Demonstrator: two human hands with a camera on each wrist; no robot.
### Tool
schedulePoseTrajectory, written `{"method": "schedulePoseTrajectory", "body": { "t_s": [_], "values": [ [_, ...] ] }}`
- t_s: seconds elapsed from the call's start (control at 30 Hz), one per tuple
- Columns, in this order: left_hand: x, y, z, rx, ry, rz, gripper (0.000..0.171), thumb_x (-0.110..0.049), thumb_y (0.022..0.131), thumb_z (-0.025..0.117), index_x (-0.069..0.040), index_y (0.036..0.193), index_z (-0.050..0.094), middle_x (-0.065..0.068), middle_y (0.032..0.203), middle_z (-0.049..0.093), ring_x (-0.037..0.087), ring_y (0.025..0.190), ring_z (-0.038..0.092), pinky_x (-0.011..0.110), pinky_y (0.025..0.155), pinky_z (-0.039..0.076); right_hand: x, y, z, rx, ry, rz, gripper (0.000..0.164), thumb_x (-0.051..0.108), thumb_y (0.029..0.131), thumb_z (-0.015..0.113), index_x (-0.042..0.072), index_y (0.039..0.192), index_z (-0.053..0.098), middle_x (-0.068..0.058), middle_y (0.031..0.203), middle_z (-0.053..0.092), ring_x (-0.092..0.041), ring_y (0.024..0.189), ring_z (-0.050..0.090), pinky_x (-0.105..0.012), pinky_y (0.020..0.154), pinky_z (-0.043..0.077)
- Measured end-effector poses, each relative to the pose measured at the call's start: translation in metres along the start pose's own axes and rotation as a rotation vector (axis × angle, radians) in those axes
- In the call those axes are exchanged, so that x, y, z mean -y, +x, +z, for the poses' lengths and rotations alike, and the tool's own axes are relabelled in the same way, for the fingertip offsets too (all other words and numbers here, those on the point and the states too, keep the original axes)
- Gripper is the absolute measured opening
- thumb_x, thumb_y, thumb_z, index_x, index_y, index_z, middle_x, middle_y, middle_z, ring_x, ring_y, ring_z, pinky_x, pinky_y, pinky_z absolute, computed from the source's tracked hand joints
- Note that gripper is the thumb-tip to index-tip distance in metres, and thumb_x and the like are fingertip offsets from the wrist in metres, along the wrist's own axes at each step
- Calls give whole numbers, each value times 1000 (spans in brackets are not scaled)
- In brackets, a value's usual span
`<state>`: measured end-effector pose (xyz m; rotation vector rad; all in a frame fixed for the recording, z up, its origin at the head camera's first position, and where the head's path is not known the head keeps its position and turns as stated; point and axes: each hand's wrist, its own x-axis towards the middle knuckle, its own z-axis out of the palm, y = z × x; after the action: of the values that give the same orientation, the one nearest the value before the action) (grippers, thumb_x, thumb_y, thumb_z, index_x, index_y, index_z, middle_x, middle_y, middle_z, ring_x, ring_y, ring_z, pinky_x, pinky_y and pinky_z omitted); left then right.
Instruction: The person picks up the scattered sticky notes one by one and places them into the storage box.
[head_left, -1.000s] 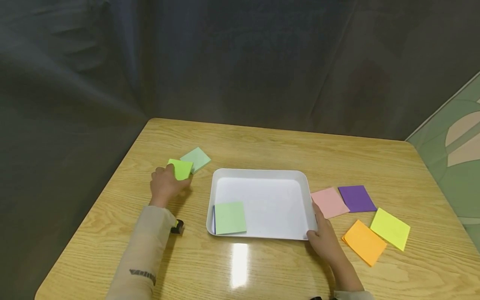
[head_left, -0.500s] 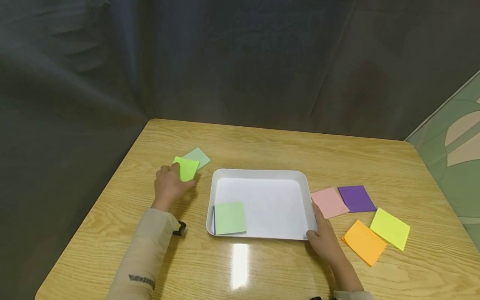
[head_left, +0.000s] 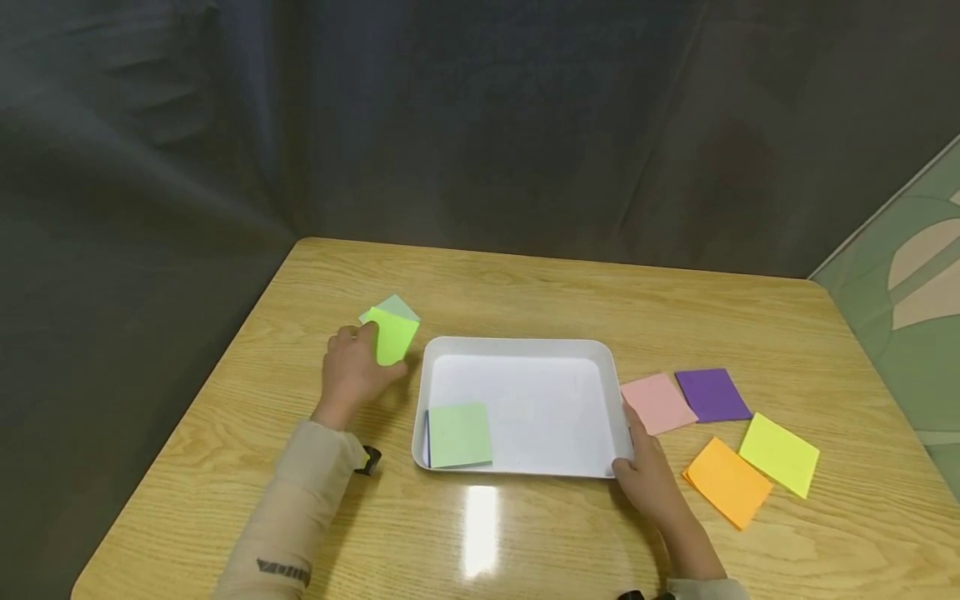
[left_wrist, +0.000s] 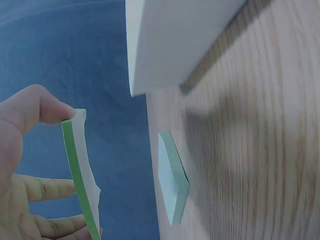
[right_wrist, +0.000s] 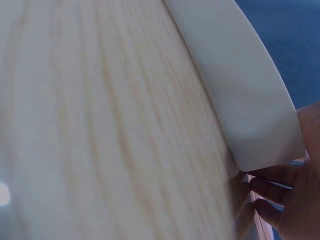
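Observation:
My left hand [head_left: 354, 371] pinches a lime-green sticky note pad [head_left: 395, 338] between thumb and fingers, left of the white tray [head_left: 551, 412]. In the left wrist view the pad [left_wrist: 80, 167] is seen edge-on, lifted and slightly bent. Behind it on the table lies a pale mint pad [left_wrist: 172, 180], partly covered in the head view. My right hand [head_left: 651, 479] holds the tray's near right corner, thumb at the rim and fingers along the outer side. Inside the tray's near left corner, a light green pad [head_left: 460, 435] rests over a blue edge.
Right of the tray lie a pink pad [head_left: 658, 403], a purple pad [head_left: 712, 395], a yellow pad [head_left: 780, 454] and an orange pad [head_left: 727, 483]. A dark curtain [head_left: 480, 125] hangs behind the wooden table [head_left: 540, 542].
My left hand has moved right towards the tray with the lime-green pad, which now overlaps more of the mint pad in view. The right hand and tray stay put.

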<state>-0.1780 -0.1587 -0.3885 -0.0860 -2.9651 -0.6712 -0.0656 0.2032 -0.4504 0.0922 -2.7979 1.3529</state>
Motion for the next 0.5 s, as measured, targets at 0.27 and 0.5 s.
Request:
{"method": "schedulePoseTrajectory", "body": {
  "t_s": [0.27, 0.5],
  "values": [
    [-11, -7, 6, 46, -2, 51, 73, -36, 65, 65, 2, 122, 41, 29, 112, 44, 39, 95, 40, 51, 71, 42, 0, -1, 0, 12, 6, 16, 77, -12, 67, 42, 0, 137, 10, -37, 132, 25, -45, 115, 30, -66, 92, 26],
    [-19, -13, 9, 78, 4, 82, 74, -37, 65, 67, 2, 122, 41, 29, 115, 44, 41, 100, 39, 52, 74, 43, 0, 0, 2, 4, 11, 5, 77, -12, 66, 42, -1, 136, 11, -38, 132, 26, -44, 115, 30, -65, 92, 27]
  ]
}}
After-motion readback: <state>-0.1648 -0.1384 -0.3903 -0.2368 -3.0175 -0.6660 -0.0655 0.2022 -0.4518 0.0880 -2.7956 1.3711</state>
